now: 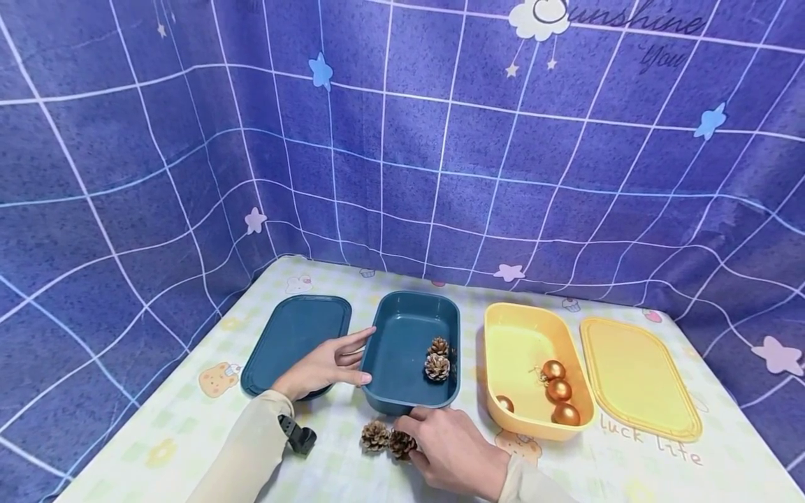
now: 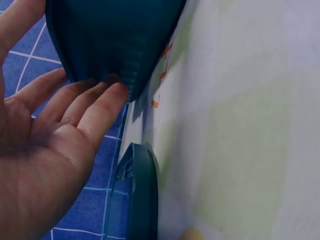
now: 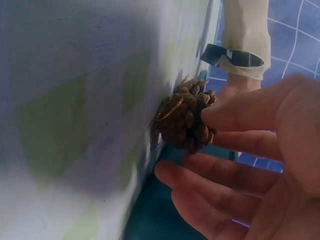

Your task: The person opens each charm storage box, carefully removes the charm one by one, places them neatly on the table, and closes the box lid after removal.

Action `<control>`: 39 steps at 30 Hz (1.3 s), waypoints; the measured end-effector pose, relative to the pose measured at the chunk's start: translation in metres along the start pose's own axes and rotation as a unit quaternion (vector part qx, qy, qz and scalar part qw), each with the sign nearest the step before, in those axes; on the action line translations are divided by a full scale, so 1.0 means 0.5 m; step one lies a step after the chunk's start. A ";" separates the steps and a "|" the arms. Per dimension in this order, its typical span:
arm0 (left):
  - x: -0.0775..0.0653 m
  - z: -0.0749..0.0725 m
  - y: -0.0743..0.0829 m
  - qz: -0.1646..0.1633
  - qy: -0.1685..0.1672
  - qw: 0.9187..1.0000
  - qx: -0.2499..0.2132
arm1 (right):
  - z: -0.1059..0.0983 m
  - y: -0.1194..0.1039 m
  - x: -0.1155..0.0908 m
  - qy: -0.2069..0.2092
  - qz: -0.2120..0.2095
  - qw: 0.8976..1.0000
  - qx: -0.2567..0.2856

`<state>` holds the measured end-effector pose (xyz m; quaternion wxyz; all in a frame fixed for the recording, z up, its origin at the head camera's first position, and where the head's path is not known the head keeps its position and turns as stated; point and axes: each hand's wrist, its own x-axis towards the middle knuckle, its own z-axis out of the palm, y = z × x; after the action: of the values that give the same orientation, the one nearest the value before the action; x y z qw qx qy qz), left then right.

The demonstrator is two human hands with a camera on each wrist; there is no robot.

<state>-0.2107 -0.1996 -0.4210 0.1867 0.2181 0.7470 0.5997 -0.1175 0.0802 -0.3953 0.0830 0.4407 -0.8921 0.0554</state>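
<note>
On the left side of a dark teal box [image 1: 397, 342], my left hand [image 1: 322, 365] rests with fingers extended and thumb near the front corner. Its fingertips [image 2: 117, 92] touch the box's outer wall in the left wrist view. My right hand [image 1: 458, 444], in front of the box, holds a brown pine cone [image 1: 401, 445] between thumb and fingers. A gold cord loop shows on this pine cone [image 3: 177, 122] in the right wrist view. Right beside it on the table lies a second pine cone [image 1: 374, 435]. Two more pine cones [image 1: 437, 367] sit inside the box at its right.
A teal lid [image 1: 298, 335] lies left of the box. To the right stands a yellow box [image 1: 512, 346] containing several shiny copper balls [image 1: 558, 390], with a yellow lid [image 1: 638, 377] beyond it. A patterned cloth covers the table [image 1: 339, 454]; a blue curtain [image 1: 415, 140] hangs behind.
</note>
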 end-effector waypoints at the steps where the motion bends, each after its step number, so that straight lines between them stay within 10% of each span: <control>1: 0.000 0.000 -0.001 -0.001 -0.001 1.000 0.000 | -0.002 0.000 -0.001 -0.004 0.001 1.000 0.002; 21: -0.001 -0.004 -0.003 -0.003 0.004 1.000 0.004 | -0.159 0.051 0.057 0.084 -0.042 0.987 0.132; 28: -0.004 -0.005 -0.006 -0.003 0.002 1.000 -0.007 | -0.209 0.078 0.099 0.124 0.014 0.971 0.202; 39: 0.001 -0.003 -0.007 0.004 -0.005 1.000 -0.007 | -0.182 0.135 0.161 0.130 0.108 0.957 0.235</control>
<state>-0.2122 -0.2012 -0.4241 0.1900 0.2226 0.7409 0.6045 -0.2105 0.0740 -0.2921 0.0854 0.3377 -0.8776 0.3293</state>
